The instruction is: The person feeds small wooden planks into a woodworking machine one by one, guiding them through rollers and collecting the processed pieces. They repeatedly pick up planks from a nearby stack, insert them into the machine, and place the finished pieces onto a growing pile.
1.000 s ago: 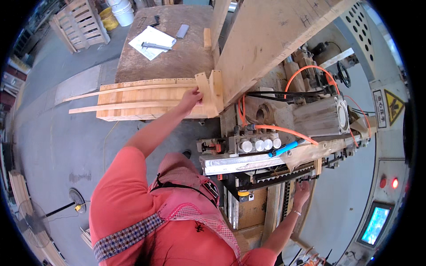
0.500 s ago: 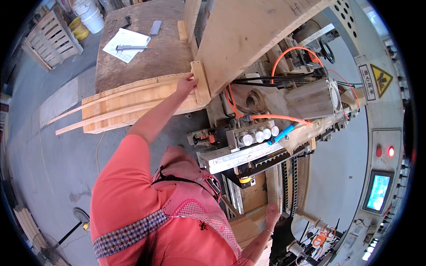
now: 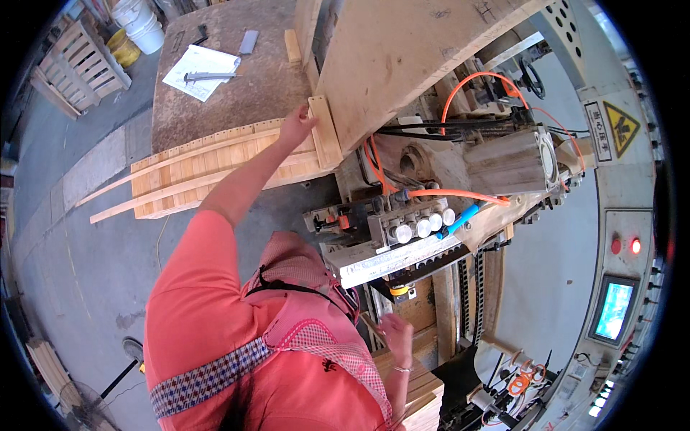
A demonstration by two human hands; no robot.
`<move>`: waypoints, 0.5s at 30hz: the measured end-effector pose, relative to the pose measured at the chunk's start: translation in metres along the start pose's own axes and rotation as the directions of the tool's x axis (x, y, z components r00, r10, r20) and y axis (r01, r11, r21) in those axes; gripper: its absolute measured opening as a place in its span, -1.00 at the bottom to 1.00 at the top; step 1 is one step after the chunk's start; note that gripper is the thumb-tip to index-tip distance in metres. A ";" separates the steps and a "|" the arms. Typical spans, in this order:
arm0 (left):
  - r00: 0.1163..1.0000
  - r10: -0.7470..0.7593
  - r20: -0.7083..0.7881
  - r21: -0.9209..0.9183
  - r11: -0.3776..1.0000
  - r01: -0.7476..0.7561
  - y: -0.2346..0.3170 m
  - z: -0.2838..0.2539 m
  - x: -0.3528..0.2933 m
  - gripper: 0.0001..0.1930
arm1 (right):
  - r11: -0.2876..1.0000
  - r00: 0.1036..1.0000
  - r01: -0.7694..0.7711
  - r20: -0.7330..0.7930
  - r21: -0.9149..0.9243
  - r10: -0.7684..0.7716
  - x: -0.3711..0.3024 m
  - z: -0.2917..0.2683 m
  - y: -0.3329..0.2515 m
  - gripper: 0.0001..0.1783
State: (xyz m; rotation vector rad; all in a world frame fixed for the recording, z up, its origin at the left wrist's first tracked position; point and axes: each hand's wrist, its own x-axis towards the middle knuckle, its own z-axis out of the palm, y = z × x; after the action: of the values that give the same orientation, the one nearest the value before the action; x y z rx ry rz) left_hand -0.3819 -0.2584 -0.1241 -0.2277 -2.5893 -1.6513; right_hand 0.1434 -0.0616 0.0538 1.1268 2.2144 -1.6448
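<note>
- The left hand (image 3: 295, 123) is stretched out at arm's length, its fingers curled against the end of a stack of light wooden slats (image 3: 215, 169), right beside a short wooden block (image 3: 325, 133) that stands at the stack's end.
- Whether the left hand grips a slat or only presses on it cannot be told.
- The stack of slats lies flat along the near edge of a brown worktable (image 3: 223, 93); two long thin strips (image 3: 115, 197) stick out of it on the far side from the hand.
- The right hand (image 3: 397, 337) is low, well apart from the left, resting loosely open with fingers half bent on a second pile of light boards (image 3: 420, 391); it does not seem to clasp anything.
- Between the two hands stands a machine (image 3: 431, 215) with orange hoses (image 3: 474, 82), a blue fitting and a row of silver caps.
- A broad wooden panel (image 3: 410, 50) leans over the machine.
- On the worktable lie a sheet of paper (image 3: 198, 68) with a metal tool across it.
- Past the table stand white buckets (image 3: 140, 21) and a wooden pallet (image 3: 75, 68).
- The floor (image 3: 79, 258) is grey concrete.
- To the right is a grey control cabinet (image 3: 625, 237) with red lamps, a lit screen and a yellow warning triangle.
</note>
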 end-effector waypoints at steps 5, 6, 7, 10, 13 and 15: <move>0.990 -0.062 0.130 0.103 0.993 0.049 0.023 -0.006 0.020 -0.53 | 0.464 0.599 0.789 0.341 -0.403 -0.725 0.086 0.101 -0.080 -0.72; 0.969 -0.159 0.188 0.077 0.986 0.146 0.029 -0.010 0.023 -0.56 | 0.782 0.741 0.613 0.262 0.112 -0.618 0.107 0.122 -0.076 -0.68; 0.960 -0.200 0.195 -0.017 0.978 0.207 0.038 -0.011 0.019 -0.59 | 0.822 0.806 0.554 0.334 -0.132 -0.490 0.123 0.131 -0.111 -0.64; 0.942 -0.262 0.207 -0.199 0.932 0.303 0.064 -0.008 0.004 -0.67 | 0.840 0.883 0.433 0.340 -0.326 -0.323 0.189 0.172 -0.105 -0.62; 0.950 -0.267 0.160 -0.177 0.939 0.294 0.066 -0.008 0.005 -0.69 | 0.861 0.900 0.377 0.354 -0.342 -0.254 0.217 0.188 -0.120 -0.60; 0.941 -0.293 0.171 -0.182 0.929 0.322 0.078 -0.013 0.002 -0.67 | 0.875 0.908 0.315 0.386 -0.369 -0.164 0.231 0.191 -0.136 -0.57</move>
State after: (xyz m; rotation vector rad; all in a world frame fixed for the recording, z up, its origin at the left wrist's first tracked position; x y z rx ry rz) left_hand -0.3719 -0.2373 -0.0488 0.0626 -2.6626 -2.0873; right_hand -0.1628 -0.1361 -0.0402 0.4222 2.3745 -1.2162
